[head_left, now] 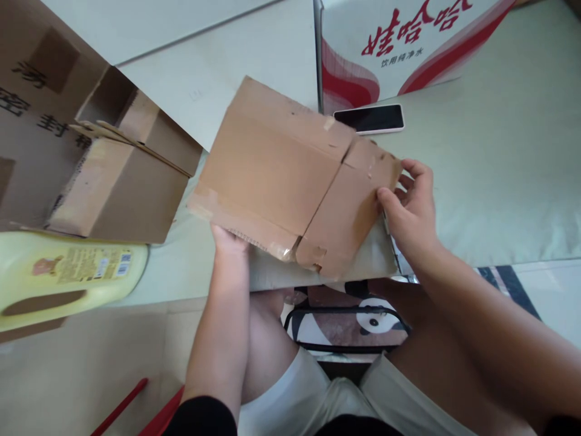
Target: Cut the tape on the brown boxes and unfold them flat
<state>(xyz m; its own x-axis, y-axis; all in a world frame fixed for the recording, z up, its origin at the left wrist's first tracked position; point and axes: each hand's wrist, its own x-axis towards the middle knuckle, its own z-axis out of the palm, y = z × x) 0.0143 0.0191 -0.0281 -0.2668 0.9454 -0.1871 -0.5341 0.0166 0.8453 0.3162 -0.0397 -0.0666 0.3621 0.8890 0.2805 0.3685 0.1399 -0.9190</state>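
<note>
A brown cardboard box (272,166), which looks folded flat, is held tilted above the pale green surface. Its end flap (347,212) has torn edges and bits of clear tape. My left hand (230,238) supports the box from below at the near left edge; most of its fingers are hidden underneath. At the flap's right corner, my right hand (411,203) grips the cardboard between thumb and curled fingers. A phone (376,118) with a dark screen lies just behind the box, partly covered by it.
A white and red carton (408,54) stands at the back right on the pale green surface (508,163). Stacked brown cardboard boxes (140,194) and a yellow jug (86,266) are at the left. A panda-print item (349,327) sits between my legs.
</note>
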